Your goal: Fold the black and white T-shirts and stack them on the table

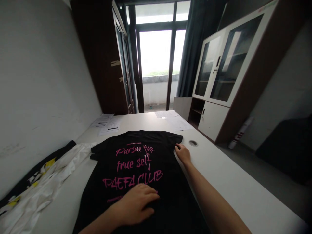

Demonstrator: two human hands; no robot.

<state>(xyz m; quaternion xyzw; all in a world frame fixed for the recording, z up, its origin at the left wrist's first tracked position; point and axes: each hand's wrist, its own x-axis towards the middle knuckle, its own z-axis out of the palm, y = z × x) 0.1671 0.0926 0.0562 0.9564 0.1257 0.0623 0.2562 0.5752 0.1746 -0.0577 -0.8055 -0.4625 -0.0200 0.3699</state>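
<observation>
A black T-shirt (136, 165) with pink lettering lies spread out on the white table (226, 185), its collar end away from me. Over the lower lettering is my left hand (138, 203), fingers stretched out and apart, holding nothing; whether it presses on the cloth is hard to tell. My right hand (182, 154) is at the shirt's right edge, just below the sleeve, with its fingers curled and pinching the cloth there. The right fingertips are partly hidden.
White cloth (46, 182) and a dark garment with yellow patches (34, 172) lie along the left wall. Printed papers (107, 123) rest at the far left of the table, more sheets (173, 121) at the far right. A cable hole (193, 143) is near the right sleeve.
</observation>
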